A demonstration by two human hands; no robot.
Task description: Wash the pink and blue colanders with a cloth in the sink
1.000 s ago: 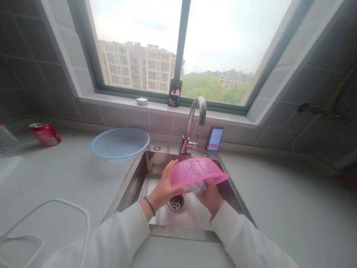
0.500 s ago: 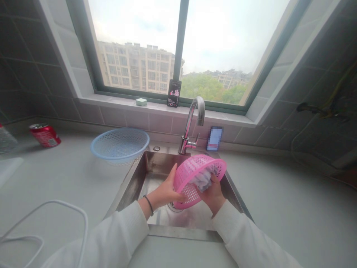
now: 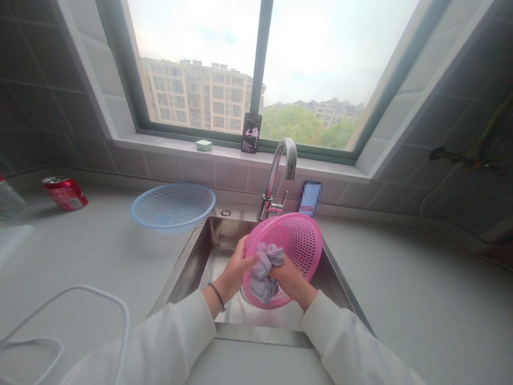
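While the pink colander (image 3: pixel 294 243) is tipped on edge over the steel sink (image 3: pixel 192 262), its open bowl faces the camera and its lower rim sits low in the basin; the left hand (image 3: pixel 234 267) grips the colander's left rim, fingers (image 3: pixel 245 263) curled shut around the edge, a dark band on the wrist; the right hand (image 3: pixel 290 280) presses a crumpled grey cloth (image 3: pixel 263 272) against the inside of the bowl, its fingers closed on the cloth; part of the cloth hangs down over the colander's lower rim; both arms wear white sleeves (image 3: pixel 168 342).

Just behind the colander stands the chrome tap (image 3: pixel 278 176), its spout curving over the basin; a small blurred object (image 3: pixel 309 197) leans against the tiles to the right of the tap; on the grey worktop (image 3: pixel 88 251) left of the sink a blue colander (image 3: pixel 173 207) rests upright, touching the sink's corner, well apart from the hands; farther left a red drink can (image 3: pixel 64 192) lies on its side near the wall; a white cable (image 3: pixel 100 299) loops across the worktop at lower left; on the window sill (image 3: pixel 168 145) a phone (image 3: pixel 251 132) stands propped against the frame, and a pale green bar (image 3: pixel 203 145) lies just to its left.
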